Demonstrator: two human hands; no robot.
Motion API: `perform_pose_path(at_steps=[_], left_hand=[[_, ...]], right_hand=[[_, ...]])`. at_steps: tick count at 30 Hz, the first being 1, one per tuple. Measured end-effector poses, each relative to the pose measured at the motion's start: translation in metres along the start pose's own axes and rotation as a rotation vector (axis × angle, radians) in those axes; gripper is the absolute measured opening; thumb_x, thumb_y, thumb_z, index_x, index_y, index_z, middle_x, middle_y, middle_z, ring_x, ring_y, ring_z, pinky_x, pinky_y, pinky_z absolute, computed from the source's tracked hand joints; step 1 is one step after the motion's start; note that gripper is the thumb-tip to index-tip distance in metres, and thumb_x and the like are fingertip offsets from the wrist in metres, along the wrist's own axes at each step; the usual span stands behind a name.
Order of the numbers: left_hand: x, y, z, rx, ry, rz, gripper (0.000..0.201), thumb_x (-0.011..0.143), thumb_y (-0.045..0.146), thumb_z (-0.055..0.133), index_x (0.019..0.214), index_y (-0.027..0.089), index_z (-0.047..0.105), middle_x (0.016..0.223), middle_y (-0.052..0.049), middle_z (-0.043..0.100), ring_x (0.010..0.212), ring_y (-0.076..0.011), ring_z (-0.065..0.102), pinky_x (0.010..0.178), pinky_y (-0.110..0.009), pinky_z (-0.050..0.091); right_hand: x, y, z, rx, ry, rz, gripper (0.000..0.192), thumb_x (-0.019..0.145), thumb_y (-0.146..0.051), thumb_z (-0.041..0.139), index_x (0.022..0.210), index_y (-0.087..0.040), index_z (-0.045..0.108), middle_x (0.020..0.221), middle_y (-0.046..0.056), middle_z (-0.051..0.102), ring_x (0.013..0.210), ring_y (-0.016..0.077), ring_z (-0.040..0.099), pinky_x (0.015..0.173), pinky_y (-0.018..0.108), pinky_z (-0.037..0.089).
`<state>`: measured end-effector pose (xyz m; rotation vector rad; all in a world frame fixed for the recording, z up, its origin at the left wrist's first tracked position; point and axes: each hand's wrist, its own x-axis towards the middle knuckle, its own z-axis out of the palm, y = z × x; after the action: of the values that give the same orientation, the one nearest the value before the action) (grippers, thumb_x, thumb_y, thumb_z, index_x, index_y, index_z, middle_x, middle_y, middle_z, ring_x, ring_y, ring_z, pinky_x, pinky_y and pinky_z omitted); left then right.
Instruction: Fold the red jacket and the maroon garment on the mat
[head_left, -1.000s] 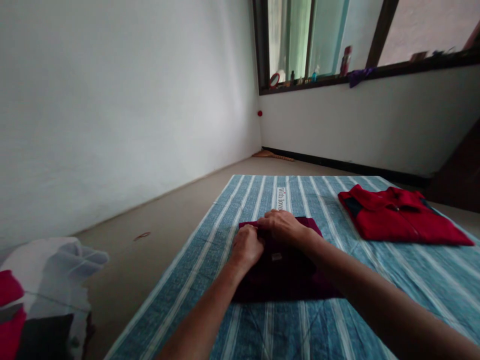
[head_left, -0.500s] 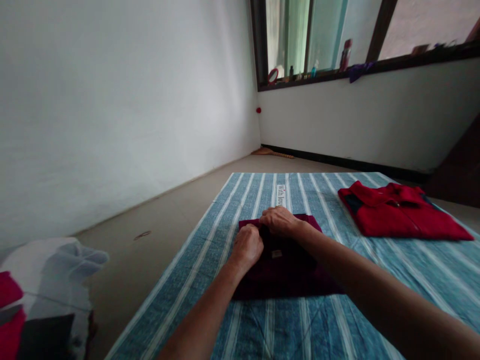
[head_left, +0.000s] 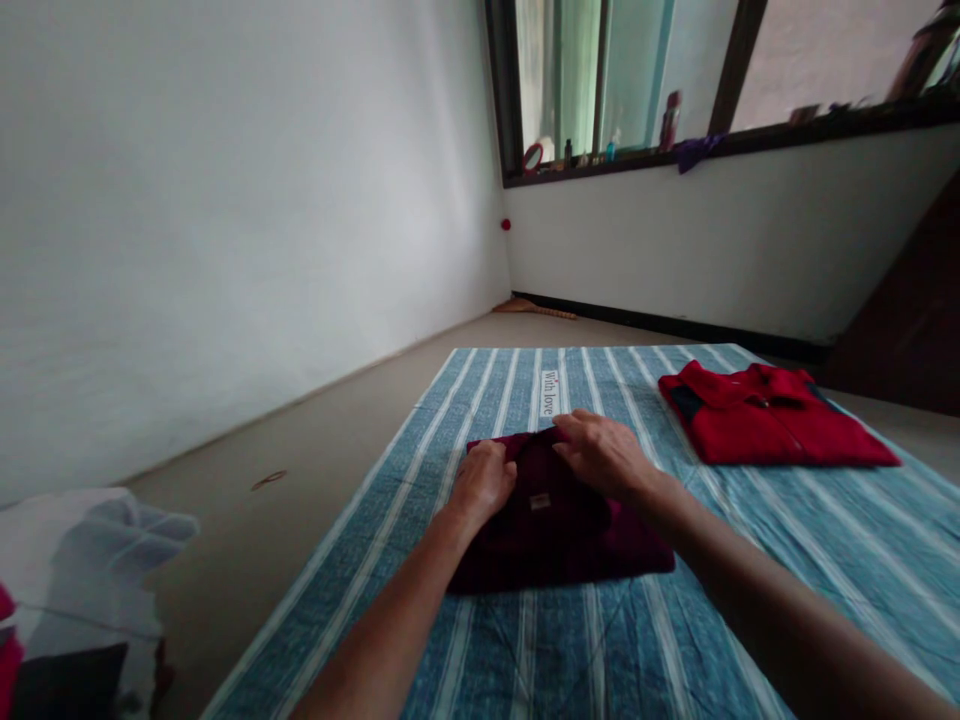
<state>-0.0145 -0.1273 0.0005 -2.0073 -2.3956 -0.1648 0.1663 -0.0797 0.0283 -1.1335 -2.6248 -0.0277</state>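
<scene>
A folded maroon shirt (head_left: 562, 550) lies on the blue-and-white striped cloth (head_left: 405, 520), its neck opening and a small pale label facing up. My left hand (head_left: 484, 478) has its fingers curled over the left side of the collar. On the far right edge of the collar is my right hand (head_left: 604, 450), fingers bent and pinching the fabric. Parts of the collar are hidden beneath both hands. To the right lies a folded red shirt (head_left: 780, 415) with dark shoulder patches and a front zip or placket, apart from my hands.
At lower left, white sheer fabric (head_left: 97, 540) sits beside a black and pink item. A thin loop (head_left: 268, 480) lies on the floor. A broom-like object (head_left: 536, 308) rests in the corner. Bottles and a round mirror (head_left: 532, 157) line the window sill.
My hands have moved apart along the collar, left hand leftward and right hand rightward. The neck opening shows more between them. The view has turned slightly right.
</scene>
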Motion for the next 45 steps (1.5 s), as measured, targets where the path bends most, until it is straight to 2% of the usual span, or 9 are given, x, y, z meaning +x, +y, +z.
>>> perform_pose_path(at_steps=[4,9,14,19,26,32,34,38,45], left_hand=[[-0.002,0.004,-0.004,0.022,0.049,0.009,0.019,0.085,0.026,0.053,0.096,0.014,0.063,0.098,-0.01,0.065,0.096,-0.0212,0.06,0.085,-0.028,0.044],[-0.005,0.02,-0.014,0.11,0.173,0.03,0.016,0.082,0.024,0.056,0.093,0.012,0.06,0.098,-0.011,0.061,0.097,-0.0256,0.056,0.084,-0.035,0.044],[-0.001,0.034,-0.016,0.126,0.179,0.195,0.014,0.082,0.017,0.054,0.095,0.016,0.06,0.102,-0.009,0.058,0.1,-0.0236,0.053,0.086,-0.035,0.044],[0.012,0.043,-0.012,0.126,0.137,0.442,0.028,0.082,0.008,0.048,0.105,0.019,0.059,0.109,-0.008,0.057,0.104,-0.0212,0.051,0.089,-0.033,0.043],[0.026,0.049,0.002,0.162,0.182,0.507,0.03,0.087,0.008,0.043,0.109,0.02,0.058,0.109,-0.009,0.057,0.105,-0.0215,0.05,0.09,-0.034,0.042],[0.027,0.052,0.004,0.162,0.143,0.49,0.026,0.092,0.014,0.038,0.105,0.02,0.06,0.105,-0.008,0.058,0.103,-0.0214,0.051,0.087,-0.033,0.042],[0.027,0.053,0.002,0.173,0.125,0.477,0.025,0.092,0.014,0.038,0.099,0.02,0.062,0.103,-0.009,0.059,0.1,-0.022,0.051,0.085,-0.034,0.042],[0.026,0.054,0.002,0.187,0.115,0.465,0.025,0.092,0.015,0.038,0.095,0.018,0.063,0.102,-0.01,0.06,0.101,-0.0235,0.051,0.085,-0.036,0.041],[0.024,0.055,0.005,0.217,0.102,0.444,0.023,0.09,0.012,0.04,0.091,0.017,0.062,0.097,-0.009,0.061,0.096,-0.0237,0.053,0.082,-0.036,0.041]], right_hand=[[-0.05,0.006,0.007,0.102,0.152,0.184,0.018,0.091,-0.031,0.047,0.096,-0.02,0.059,0.085,0.004,0.061,0.078,0.0188,0.059,0.065,0.028,0.04],[-0.084,-0.001,0.025,0.207,0.243,0.204,0.017,0.089,-0.034,0.05,0.093,-0.019,0.058,0.083,0.004,0.061,0.078,0.0201,0.059,0.067,0.03,0.041],[-0.089,-0.007,0.039,0.249,0.311,0.151,0.021,0.088,-0.036,0.053,0.1,-0.019,0.056,0.09,0.007,0.061,0.083,0.0216,0.058,0.072,0.032,0.043],[-0.09,-0.012,0.046,0.194,0.357,0.103,0.016,0.086,-0.031,0.055,0.096,-0.018,0.056,0.087,0.007,0.06,0.083,0.0223,0.057,0.073,0.033,0.043],[-0.093,-0.022,0.041,0.157,0.299,0.099,0.009,0.087,-0.026,0.054,0.092,-0.021,0.061,0.09,0.007,0.058,0.085,0.0213,0.054,0.076,0.033,0.041],[-0.096,-0.028,0.031,0.096,0.183,0.084,0.011,0.078,-0.03,0.066,0.083,-0.022,0.062,0.096,0.008,0.058,0.086,0.0245,0.053,0.075,0.037,0.041],[-0.095,-0.03,0.033,0.069,0.188,0.096,0.004,0.078,-0.023,0.065,0.077,-0.021,0.062,0.09,0.007,0.058,0.082,0.024,0.053,0.073,0.037,0.041],[-0.095,-0.034,0.043,0.016,0.22,0.048,0.013,0.08,-0.011,0.058,0.071,-0.019,0.062,0.085,0.008,0.059,0.081,0.0231,0.053,0.074,0.037,0.042],[-0.101,-0.04,0.055,-0.074,0.302,-0.008,0.018,0.071,-0.002,0.058,0.084,-0.012,0.066,0.109,0.017,0.059,0.104,0.0275,0.05,0.094,0.039,0.038]])
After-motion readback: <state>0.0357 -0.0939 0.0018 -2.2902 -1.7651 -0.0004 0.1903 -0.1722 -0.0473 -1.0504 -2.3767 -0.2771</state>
